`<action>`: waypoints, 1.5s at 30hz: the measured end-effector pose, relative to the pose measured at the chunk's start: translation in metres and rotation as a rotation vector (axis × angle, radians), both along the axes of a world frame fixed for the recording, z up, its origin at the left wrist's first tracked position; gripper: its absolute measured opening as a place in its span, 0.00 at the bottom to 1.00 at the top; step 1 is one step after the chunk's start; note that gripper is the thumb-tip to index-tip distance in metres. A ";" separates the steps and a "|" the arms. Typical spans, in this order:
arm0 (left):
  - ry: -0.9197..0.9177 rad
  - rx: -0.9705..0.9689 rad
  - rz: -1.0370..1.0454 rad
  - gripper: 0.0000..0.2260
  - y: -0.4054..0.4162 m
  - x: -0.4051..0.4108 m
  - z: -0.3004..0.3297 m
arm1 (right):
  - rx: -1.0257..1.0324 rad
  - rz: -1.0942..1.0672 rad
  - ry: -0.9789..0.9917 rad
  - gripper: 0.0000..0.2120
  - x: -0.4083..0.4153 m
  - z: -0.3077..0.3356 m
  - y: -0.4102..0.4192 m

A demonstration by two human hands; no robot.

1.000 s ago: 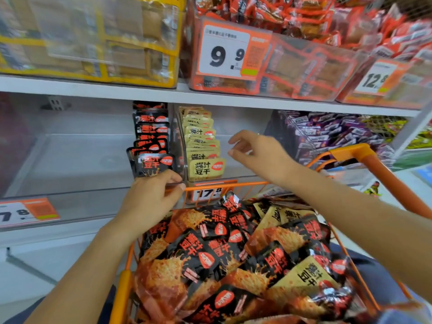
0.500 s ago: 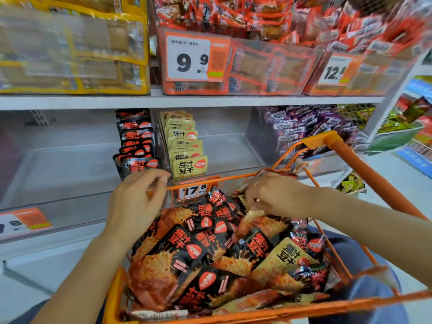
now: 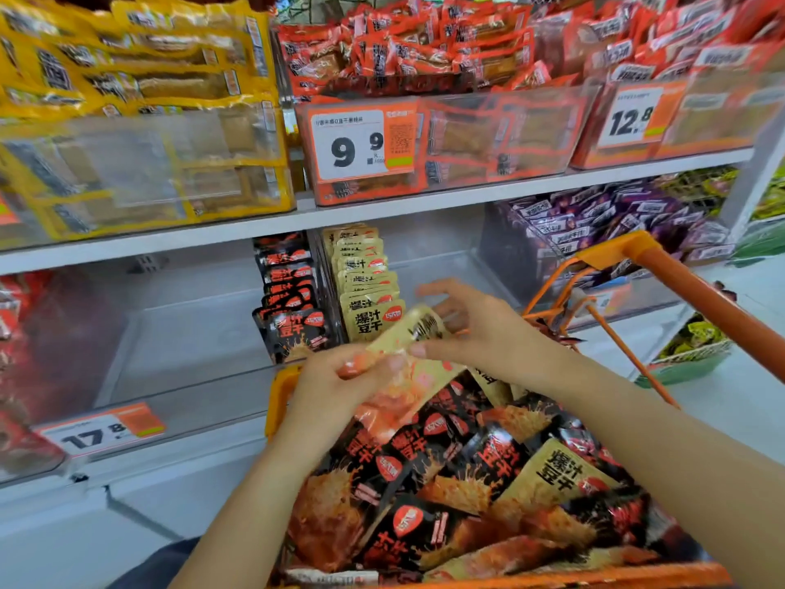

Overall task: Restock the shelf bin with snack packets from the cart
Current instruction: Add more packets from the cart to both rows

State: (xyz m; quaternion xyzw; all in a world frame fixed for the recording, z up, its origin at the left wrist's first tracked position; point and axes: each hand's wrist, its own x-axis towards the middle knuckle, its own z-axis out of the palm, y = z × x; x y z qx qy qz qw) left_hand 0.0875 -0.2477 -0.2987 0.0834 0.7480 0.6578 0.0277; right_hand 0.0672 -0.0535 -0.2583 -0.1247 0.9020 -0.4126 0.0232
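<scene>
Two bare forearms, uncovered from elbow to wrist; no sleeve edge in view. Left hand (image 3: 340,376) and right hand (image 3: 475,329) bare: no gloves, rings, watch or wristband visible. Fingers (image 3: 441,286) slender, nails short and unpainted where discernible; detail softened by motion blur. Dark navy fabric (image 3: 157,563), presumably trousers, at lower edge beneath left forearm.

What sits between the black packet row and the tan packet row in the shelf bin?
A clear plastic divider separates the black packet row from the tan packet row, seen in head view.
</scene>
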 end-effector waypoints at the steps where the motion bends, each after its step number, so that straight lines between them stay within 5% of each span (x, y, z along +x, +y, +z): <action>1: -0.023 0.045 0.036 0.05 0.003 0.001 -0.001 | -0.040 -0.008 -0.088 0.25 -0.001 -0.001 0.000; 4: -0.014 0.019 0.021 0.07 0.007 -0.001 -0.004 | -0.249 -0.016 -0.150 0.11 -0.006 -0.003 0.002; 8: 0.024 -0.134 -0.081 0.04 0.013 -0.005 -0.005 | -0.586 -0.142 -0.229 0.10 -0.007 -0.007 0.006; 14: 0.356 -0.606 0.341 0.19 -0.015 -0.034 -0.031 | -0.633 -0.355 0.043 0.06 -0.048 -0.001 -0.001; 18: 0.184 -0.606 0.310 0.23 -0.024 -0.038 -0.051 | -0.484 -0.230 0.116 0.08 -0.081 -0.010 -0.017; 24: 0.218 -0.592 0.353 0.20 -0.025 -0.037 -0.053 | 0.002 -0.100 0.018 0.18 -0.092 -0.069 -0.041; 27: 0.257 -0.605 0.363 0.18 -0.025 -0.039 -0.055 | 0.025 -0.152 0.012 0.18 -0.092 -0.077 -0.039; 33: 0.225 -0.494 0.362 0.17 -0.029 -0.041 -0.054 | 0.120 -0.129 0.137 0.12 -0.080 -0.032 -0.034; 36: 0.240 -0.411 0.381 0.14 -0.026 -0.038 -0.039 | 0.374 0.016 0.244 0.08 -0.044 0.012 -0.011; 40: 0.222 -0.436 0.070 0.07 -0.008 -0.021 -0.009 | 0.799 0.269 -0.072 0.25 0.018 0.020 0.027; 42: 0.171 -0.452 -0.126 0.05 0.007 -0.009 -0.002 | 0.734 0.315 -0.311 0.15 0.036 0.002 0.036; 45: 0.120 -0.454 -0.267 0.07 0.022 0.000 0.000 | 0.337 0.214 -0.347 0.07 0.039 -0.016 0.041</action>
